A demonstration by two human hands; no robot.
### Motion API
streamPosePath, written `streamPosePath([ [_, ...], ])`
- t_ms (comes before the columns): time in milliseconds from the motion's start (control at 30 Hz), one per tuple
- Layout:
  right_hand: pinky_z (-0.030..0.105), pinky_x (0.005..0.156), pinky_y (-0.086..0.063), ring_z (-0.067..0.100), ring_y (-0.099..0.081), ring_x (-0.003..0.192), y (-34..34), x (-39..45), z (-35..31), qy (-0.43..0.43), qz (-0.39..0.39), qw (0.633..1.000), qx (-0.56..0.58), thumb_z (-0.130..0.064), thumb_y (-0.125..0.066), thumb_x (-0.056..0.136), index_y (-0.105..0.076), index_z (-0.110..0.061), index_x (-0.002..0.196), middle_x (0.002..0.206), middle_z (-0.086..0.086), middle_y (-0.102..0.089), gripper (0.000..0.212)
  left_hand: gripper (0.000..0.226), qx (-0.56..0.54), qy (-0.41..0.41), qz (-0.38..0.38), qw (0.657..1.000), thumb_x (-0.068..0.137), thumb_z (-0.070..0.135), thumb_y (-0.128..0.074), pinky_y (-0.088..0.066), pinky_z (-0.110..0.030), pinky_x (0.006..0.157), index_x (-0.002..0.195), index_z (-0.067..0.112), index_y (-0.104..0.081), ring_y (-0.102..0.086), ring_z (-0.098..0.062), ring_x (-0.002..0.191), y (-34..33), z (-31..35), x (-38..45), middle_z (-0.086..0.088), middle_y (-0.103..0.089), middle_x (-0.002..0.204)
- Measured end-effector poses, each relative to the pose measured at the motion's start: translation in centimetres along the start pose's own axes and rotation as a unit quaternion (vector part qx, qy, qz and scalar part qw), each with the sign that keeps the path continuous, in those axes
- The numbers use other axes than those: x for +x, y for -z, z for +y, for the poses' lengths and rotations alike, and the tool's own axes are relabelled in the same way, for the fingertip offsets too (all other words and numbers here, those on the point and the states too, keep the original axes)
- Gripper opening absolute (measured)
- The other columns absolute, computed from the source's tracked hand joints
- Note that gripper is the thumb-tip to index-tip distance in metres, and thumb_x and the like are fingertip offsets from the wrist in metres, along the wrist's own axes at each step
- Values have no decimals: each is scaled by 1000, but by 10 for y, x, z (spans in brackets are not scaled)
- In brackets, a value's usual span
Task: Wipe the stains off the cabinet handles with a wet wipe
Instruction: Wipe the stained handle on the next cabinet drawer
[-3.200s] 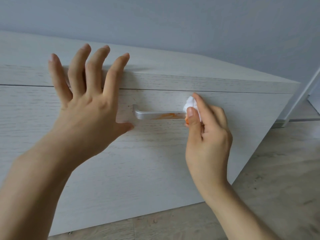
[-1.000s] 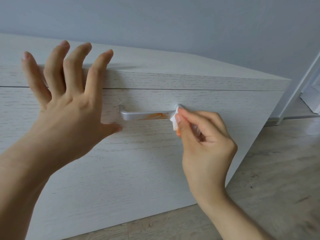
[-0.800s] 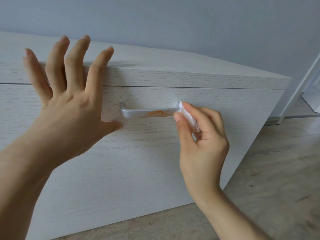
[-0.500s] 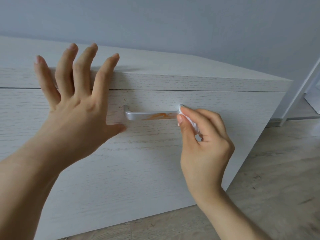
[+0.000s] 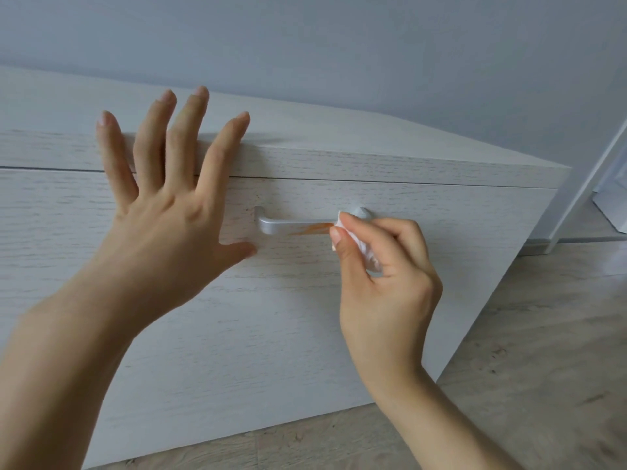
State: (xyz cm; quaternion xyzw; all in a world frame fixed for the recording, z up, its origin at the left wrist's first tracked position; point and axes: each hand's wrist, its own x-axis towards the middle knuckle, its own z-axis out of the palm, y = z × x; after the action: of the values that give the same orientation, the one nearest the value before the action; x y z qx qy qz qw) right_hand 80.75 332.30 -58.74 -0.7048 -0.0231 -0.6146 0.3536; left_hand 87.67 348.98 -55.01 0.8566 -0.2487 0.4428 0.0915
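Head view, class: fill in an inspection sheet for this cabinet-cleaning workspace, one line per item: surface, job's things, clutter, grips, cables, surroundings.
Surface: pale whitewashed wood-grain cabinet front, shut.
Job's things: silver metal bar handle carrying an orange smear near its right part; crumpled white wet wipe at the smear's right end.
Clutter: nothing seen.
Grips: left hand with straight spread fingers against the cabinet front, holding nothing; right hand pinches the wipe between thumb and fingers.
Cables: nothing seen.
Surroundings: plain blue-grey wall; light wood-look floor; white door frame at right.
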Motion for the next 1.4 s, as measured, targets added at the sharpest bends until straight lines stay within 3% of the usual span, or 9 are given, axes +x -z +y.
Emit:
streamPosePath([
  [133, 6, 72, -42, 3, -58, 74, 4, 5, 3, -41, 30, 999, 6, -9, -67, 83, -72, -8, 93, 84, 3, -58, 12, 122, 10, -22, 24, 999, 54, 40, -86, 8, -60, 106, 150, 11, -16, 0, -40, 142, -1, -1, -5, -21, -5, 155],
  [267, 17, 69, -49, 9, -62, 72, -4, -3, -4, 27, 0, 999, -35, -9, -67, 83, -73, -5, 91, 84, 8, -63, 11, 124, 12, -25, 36, 999, 56, 44, -83, 15, -51, 108, 152, 11, -11, 3, -39, 143, -5, -1, -11, -20, -3, 156],
  [333, 21, 68, -51, 14, -64, 71, -9, -6, -6, 12, 26, 999, -36, -11, -67, 84, -74, -7, 91, 84, 7, -63, 11, 125, 9, -25, 29, 999, 56, 47, -81, 19, -48, 109, 152, 11, -9, 7, -37, 143, -7, 0, -14, -19, 0, 156],
  [400, 16, 70, -50, 10, -64, 72, -14, -8, -7, -15, 66, 997, -22, -9, -67, 83, -73, -7, 91, 84, 6, -61, 11, 125, 8, -30, 26, 999, 58, 49, -79, 22, -45, 109, 152, 12, -6, 9, -37, 142, -9, 0, -16, -18, 2, 156],
  [600, 6, 72, -43, 2, -59, 72, -17, -10, -9, -45, 74, 996, -3, -6, -67, 81, -73, -5, 90, 81, 6, -60, 10, 128, 15, -40, 38, 998, 56, 50, -79, 22, -45, 109, 152, 14, -3, 6, -38, 141, -12, -1, -16, -16, 2, 156],
  [833, 18, 72, -49, 5, -60, 73, -7, -7, -7, -55, 57, 997, 5, -10, -65, 84, -72, -10, 97, 86, 1, -56, 15, 126, 9, -38, 44, 998, 58, 49, -79, 23, -44, 108, 152, 13, -4, 9, -38, 141, -15, -2, -15, -16, 3, 156],
  [967, 7, 72, -41, 6, -55, 75, -11, -11, -12, 26, 12, 998, -57, -3, -65, 83, -72, -1, 95, 84, 11, -59, 14, 127, 15, -40, 46, 998, 57, 51, -78, 24, -44, 108, 152, 13, -3, 9, -37, 141, -15, -2, -15, -16, 3, 156],
  [1067, 3, 71, -39, 3, -54, 74, -13, -8, -12, -1, 31, 999, -44, -4, -66, 83, -73, -2, 91, 82, 11, -61, 11, 126, 14, -41, 45, 998, 58, 51, -78, 24, -45, 108, 152, 13, -3, 9, -37, 140, -15, -2, -15, -16, 3, 155],
  [1400, 8, 73, -44, 3, -57, 74, -12, -10, -13, 9, 17, 999, -26, -6, -66, 83, -73, -4, 93, 85, 6, -61, 12, 125, 15, -42, 41, 998, 58, 50, -78, 23, -46, 107, 152, 12, -4, 9, -39, 140, -13, -1, -15, -17, 3, 155],
])
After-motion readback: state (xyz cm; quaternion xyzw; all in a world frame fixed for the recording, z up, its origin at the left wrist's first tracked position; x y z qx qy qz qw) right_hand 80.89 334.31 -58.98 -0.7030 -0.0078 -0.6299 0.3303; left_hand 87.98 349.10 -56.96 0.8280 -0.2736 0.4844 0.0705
